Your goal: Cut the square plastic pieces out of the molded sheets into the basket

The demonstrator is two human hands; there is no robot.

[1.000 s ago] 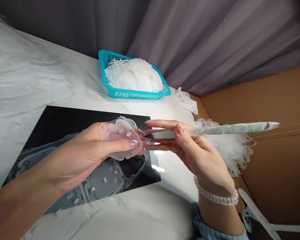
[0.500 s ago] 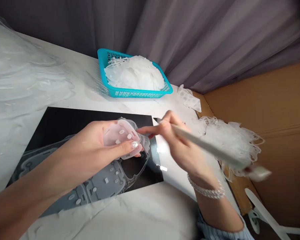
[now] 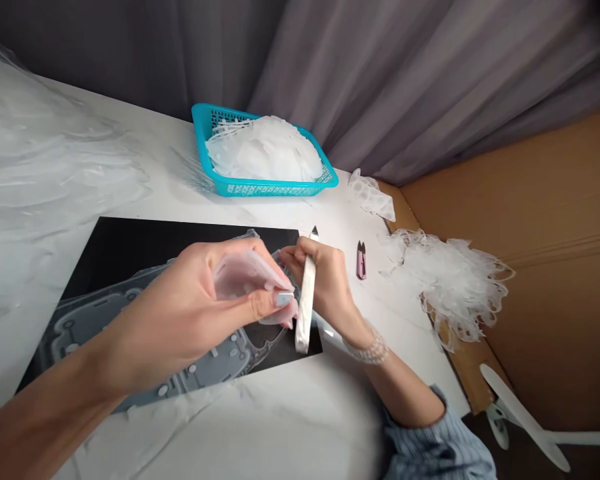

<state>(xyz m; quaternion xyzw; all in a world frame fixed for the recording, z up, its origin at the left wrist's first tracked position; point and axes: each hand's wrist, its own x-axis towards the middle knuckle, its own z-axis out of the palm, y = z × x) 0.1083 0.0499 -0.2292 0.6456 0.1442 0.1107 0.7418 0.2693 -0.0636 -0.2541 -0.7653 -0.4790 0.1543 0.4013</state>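
Note:
My left hand (image 3: 200,300) is closed on a translucent, soft-looking silicone-like piece (image 3: 240,273), bent between thumb and fingers. My right hand (image 3: 325,273) grips a white-handled tool (image 3: 306,300) with a dark pointed tip facing away from me. Its fingertips are close together at the far edge of the piece; whether they pinch it is hidden. Under my hands a moulded translucent sheet (image 3: 207,363) with small raised ovals and holes lies on a black mat (image 3: 135,243). A cut-out opening shows at the sheet's right end.
Behind the mat stands a blue basket (image 3: 270,189) heaped with white translucent pieces (image 3: 265,150). Small pink snips (image 3: 361,260) lie right of my right hand. Stringy clear scraps (image 3: 455,287) pile up by a cardboard wall (image 3: 540,253). Stacked clear sheets (image 3: 45,153) cover the left side.
My right hand has turned the tool from slanting rightward to nearly in line with my view, moving its fingers left to the piece. The piece is bent more. The snips have come into sight.

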